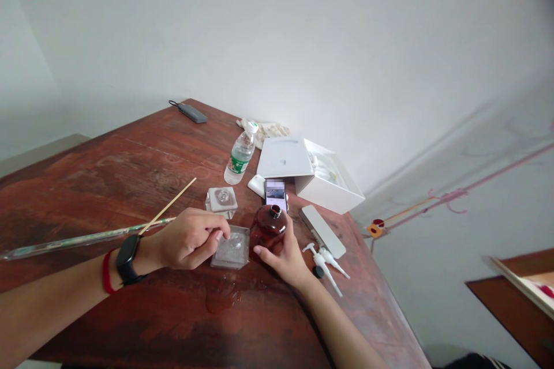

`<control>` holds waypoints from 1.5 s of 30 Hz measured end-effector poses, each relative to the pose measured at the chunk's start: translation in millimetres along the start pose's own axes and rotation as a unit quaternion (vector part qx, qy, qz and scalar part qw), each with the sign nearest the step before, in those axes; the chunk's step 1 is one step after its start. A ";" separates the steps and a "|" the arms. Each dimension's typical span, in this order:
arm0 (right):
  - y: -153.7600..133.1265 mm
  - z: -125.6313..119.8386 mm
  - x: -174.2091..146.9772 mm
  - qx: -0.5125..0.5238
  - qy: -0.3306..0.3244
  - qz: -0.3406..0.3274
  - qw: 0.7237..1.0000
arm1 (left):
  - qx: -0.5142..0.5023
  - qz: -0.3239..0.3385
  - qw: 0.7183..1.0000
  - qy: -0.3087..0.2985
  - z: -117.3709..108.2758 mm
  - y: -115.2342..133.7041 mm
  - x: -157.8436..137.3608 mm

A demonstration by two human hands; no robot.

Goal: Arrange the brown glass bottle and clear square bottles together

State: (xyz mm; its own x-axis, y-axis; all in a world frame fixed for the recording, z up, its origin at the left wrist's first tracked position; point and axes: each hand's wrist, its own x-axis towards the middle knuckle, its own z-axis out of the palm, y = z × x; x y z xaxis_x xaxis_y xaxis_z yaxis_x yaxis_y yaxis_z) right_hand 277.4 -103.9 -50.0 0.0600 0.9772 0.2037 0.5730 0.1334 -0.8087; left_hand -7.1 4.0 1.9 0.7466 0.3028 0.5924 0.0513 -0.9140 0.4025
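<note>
Our forearms (56, 314) come in nearest, reaching over a reddish-brown desk (108, 184) whose finish is streaked and scuffed. Our right hand (289, 259) is wrapped around a dark red-brown bottle (266, 228), its uncapped neck upward; we cannot tell whether its base rests on the wood. Our left hand (194, 239) is curled at the edge of a clear square block (229, 258) just beside the bottle, thumb and forefinger tips near each other; we cannot tell whether they pinch anything.

Below that block a puddle (223, 295) shines on the surface. Behind it sit a second block (222, 197), then a water bottle (238, 161) with a green label. A thin wooden stick (168, 206) slants out past our left wrist. To the right we see two white pump heads (322, 259) by a black cap (318, 271), and farther back a phone (275, 190) near an open white box (285, 158).

Around us, plain pale walls (324, 40) meet at the left, and a pinkish cord (497, 173) runs along the right-hand one.
</note>
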 end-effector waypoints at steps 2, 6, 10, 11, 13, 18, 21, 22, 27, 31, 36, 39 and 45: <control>-1.1 0.3 0.1 0.017 0.011 -0.016 1.000 | 0.002 0.035 0.999 0.022 1.3 -1.8 -0.3; 0.6 1.0 0.4 0.033 0.028 -0.030 0.999 | -0.010 0.065 0.997 0.032 3.4 -6.3 0.4; 5.4 1.5 0.3 0.043 0.029 -0.025 0.998 | -0.005 0.056 0.998 0.037 2.7 -8.1 2.7; 6.5 1.6 0.3 0.045 0.029 -0.025 0.998 | -0.002 0.056 0.998 0.037 2.5 -7.9 3.2; 8.0 1.8 0.4 0.048 0.028 -0.025 0.998 | 0.001 0.056 0.998 0.036 2.6 -6.8 4.0; 9.1 1.4 1.1 0.048 0.032 -0.024 0.998 | 0.003 0.059 0.998 0.027 4.0 -4.7 4.3; 9.1 1.3 0.9 0.047 0.038 -0.021 0.998 | -0.006 0.058 0.998 0.038 2.2 -7.6 4.5; 8.9 1.3 0.7 0.048 0.040 -0.020 0.998 | -0.013 0.056 0.997 0.052 1.2 -9.5 4.7; 5.4 1.9 -1.8 0.035 0.046 -0.010 0.998 | -0.001 0.011 0.985 0.170 0.1 -23.2 5.7; 2.5 1.8 -3.1 0.019 0.050 -0.010 0.999 | 0.027 -0.066 0.975 0.211 8.9 -36.0 5.0; 4.2 6.5 -2.2 0.060 0.057 -0.004 0.997 | 0.066 -0.138 0.978 0.141 19.0 -50.5 1.5; 4.7 11.2 0.0 0.126 0.079 0.001 0.989 | 0.069 -0.161 0.979 0.100 20.6 -55.1 -0.4; 4.2 11.2 2.1 0.151 0.086 0.004 0.985 | 0.057 -0.208 0.973 0.080 23.3 -63.5 -1.7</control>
State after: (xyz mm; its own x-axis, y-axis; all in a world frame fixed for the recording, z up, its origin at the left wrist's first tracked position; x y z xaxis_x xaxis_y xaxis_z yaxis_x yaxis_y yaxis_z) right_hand 270.8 -99.5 -59.1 0.2156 0.9397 0.2655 0.3049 0.1935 -0.9325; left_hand 3.8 55.2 -40.9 0.5330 0.6822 0.5005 0.4071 -0.7253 0.5551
